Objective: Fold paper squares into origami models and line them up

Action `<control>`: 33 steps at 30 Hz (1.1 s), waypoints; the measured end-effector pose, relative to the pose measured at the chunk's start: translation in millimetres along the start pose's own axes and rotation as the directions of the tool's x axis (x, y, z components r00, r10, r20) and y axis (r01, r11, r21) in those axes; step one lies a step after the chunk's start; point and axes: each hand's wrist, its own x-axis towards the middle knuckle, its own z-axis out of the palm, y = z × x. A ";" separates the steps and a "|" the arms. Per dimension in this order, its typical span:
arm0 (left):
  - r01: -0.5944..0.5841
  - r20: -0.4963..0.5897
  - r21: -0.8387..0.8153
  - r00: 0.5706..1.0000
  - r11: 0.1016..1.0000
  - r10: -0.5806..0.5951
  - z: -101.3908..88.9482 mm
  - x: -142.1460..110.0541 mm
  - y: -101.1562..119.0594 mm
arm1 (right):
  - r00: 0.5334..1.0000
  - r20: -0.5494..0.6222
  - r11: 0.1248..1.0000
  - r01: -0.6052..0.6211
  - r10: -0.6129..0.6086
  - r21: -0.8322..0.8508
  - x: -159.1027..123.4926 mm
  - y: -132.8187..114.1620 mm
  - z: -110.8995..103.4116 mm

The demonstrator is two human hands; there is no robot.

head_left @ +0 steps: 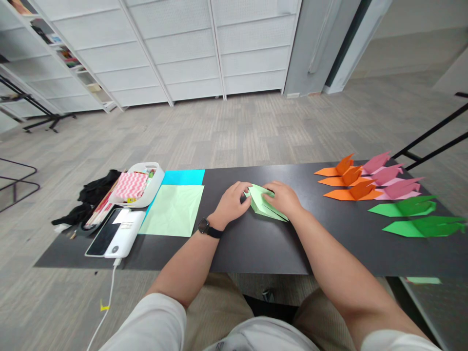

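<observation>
A partly folded piece of light green origami paper point(263, 203) lies at the middle of the dark table, its layers slightly parted along the near edge. My left hand point(234, 201) pinches its left corner between thumb and fingers. On the paper's right side rests my right hand point(283, 197), thumb on top and fingers curled round the far edge. To the left lies a flat stack of light green sheets point(173, 209), with a blue sheet point(185, 177) showing behind it.
Folded paper cranes stand at the right: orange point(345, 178), pink point(389, 175) and green point(420, 217). At the left are a white basket point(155, 183) with a pink patterned packet, a white power bank point(126, 236) with a cable, a phone-like device point(104, 234) and black cloth point(97, 187).
</observation>
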 end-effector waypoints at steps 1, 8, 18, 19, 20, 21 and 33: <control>-0.002 0.010 0.013 1.000 1.000 0.001 -0.1 0.0 0.3 | 1.000 -0.004 1.000 0.005 -0.005 0.009 -0.2 -0.1 0.1; 0.086 0.047 0.112 0.995 0.990 -0.091 3.1 0.5 -9.7 | 0.996 -0.081 0.991 0.045 -0.035 0.123 -0.6 3.7 -1.9; 0.305 0.030 0.333 0.942 0.892 -0.333 -1.7 3.0 -11.9 | 0.992 -0.085 0.988 0.104 -0.094 0.118 -3.8 -1.9 -19.8; 0.316 0.029 0.334 0.938 0.888 -0.345 -2.2 3.2 -12.3 | 0.994 -0.074 0.992 0.092 -0.086 0.088 -3.6 -0.9 -18.3; 0.324 0.032 0.331 0.935 0.886 -0.354 -2.6 3.5 -12.7 | 0.995 -0.071 0.995 0.078 -0.074 0.054 -3.2 0.6 -16.1; 0.329 0.037 0.325 0.932 0.887 -0.360 -2.8 3.6 -13.1 | 0.995 -0.073 0.998 0.062 -0.060 0.021 -2.7 2.6 -13.5; 0.275 0.026 0.328 0.954 0.904 -0.300 -2.9 2.2 -11.5 | 0.983 -0.166 0.988 -0.094 0.073 -0.122 2.4 14.1 8.9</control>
